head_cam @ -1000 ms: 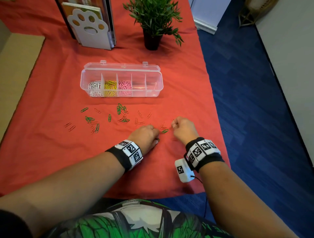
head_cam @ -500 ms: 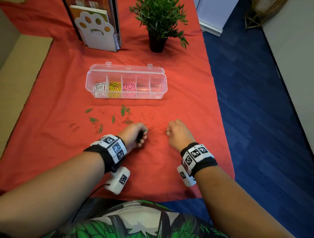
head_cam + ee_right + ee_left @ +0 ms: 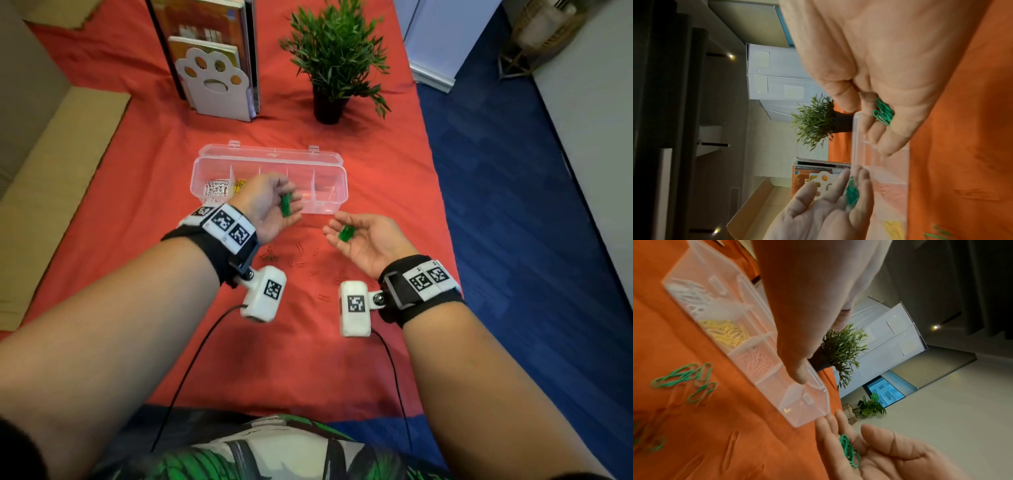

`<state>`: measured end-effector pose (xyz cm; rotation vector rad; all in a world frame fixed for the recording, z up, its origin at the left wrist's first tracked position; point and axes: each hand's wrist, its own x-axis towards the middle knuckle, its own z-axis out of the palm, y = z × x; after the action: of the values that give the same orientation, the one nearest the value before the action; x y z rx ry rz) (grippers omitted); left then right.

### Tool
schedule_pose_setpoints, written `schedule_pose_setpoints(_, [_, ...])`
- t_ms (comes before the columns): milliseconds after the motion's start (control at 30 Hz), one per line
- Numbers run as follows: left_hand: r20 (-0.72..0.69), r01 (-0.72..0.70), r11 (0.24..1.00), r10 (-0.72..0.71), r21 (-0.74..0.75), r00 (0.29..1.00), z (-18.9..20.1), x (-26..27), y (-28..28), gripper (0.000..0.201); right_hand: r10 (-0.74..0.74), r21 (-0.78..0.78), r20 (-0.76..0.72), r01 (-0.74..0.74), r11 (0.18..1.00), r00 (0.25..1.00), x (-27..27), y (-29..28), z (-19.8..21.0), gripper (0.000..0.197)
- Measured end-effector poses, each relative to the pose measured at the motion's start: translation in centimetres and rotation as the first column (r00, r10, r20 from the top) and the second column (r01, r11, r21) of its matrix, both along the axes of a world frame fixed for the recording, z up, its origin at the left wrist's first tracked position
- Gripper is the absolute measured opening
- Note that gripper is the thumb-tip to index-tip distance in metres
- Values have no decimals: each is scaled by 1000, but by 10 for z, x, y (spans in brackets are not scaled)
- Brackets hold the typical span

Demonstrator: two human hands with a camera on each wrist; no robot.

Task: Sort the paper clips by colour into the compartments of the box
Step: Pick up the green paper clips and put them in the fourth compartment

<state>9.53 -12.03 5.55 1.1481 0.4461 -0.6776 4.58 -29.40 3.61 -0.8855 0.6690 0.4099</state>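
Two hands are raised palm-up in front of the clear box, each carrying a few green paper clips. Going left to right: the box's leftmost compartment holds white clips, the next yellow clips, the third pink clips, and the two at the right end look nearly empty. The left hand hovers over the box's middle, its fingers loosely cupped round a small bunch of green clips. Just right of it and nearer the person, the right hand lies open and flat, with more green clips resting loose on the palm, not pinched. More green clips and some orange-looking ones lie scattered on the red cloth below.

Such clips are light, stiff, smooth wire; they probably slide off a tilted palm easily and tend to hook together. Tipping each cupped palm over an empty compartment seems easier than pinching singly; strays on the cloth are best pinched across the narrow sides.
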Motion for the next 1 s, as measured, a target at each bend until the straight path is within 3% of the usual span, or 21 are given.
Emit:
schedule_pose_setpoints(167, [34,-89,996,89,20,995,13,25,-6,17,-12,-101,86,20,995,996,28,18,13,28])
schedule_pose_setpoints(300, [88,-201,979,197,33,976,4,26,5,9,68,-349,161,-8,937,985,50,38,21,36])
schedule_pose_setpoints(367, [175,-181,973,154,145,972,-4,19,15,24,160,-476,190,-52,878,969,62,50,21,36])
schedule_pose_setpoints(433, [285,-189,929,97,318,954,-12,9,28,34,353,-645,169,-168,746,920,75,60,20,32])
schedule_pose_setpoints(500, [371,-234,851,50,471,927,-22,-5,46,29,517,-832,34,-263,489,855,83,66,21,34])
schedule_pose_setpoints(567, [405,-242,743,-42,624,913,-35,-19,70,26,569,-945,-26,-207,255,822,83,71,23,45])
schedule_pose_setpoints(700, [313,-172,513,-204,841,928,-58,-43,121,31,681,-973,-24,-174,152,732,62,95,13,34])
schedule_pose_setpoints(767, [266,-144,425,-245,894,932,-65,-50,141,33,751,-977,-129,-213,16,647,49,106,-3,33])
schedule_pose_setpoints(867, [230,-131,326,-286,936,930,-72,-54,158,31,782,-963,-268,-153,-220,563,34,121,-29,25])
schedule_pose_setpoints(1000, [243,-150,256,-384,955,891,-74,-51,162,27,753,-920,-349,-54,-387,558,24,141,-56,25])
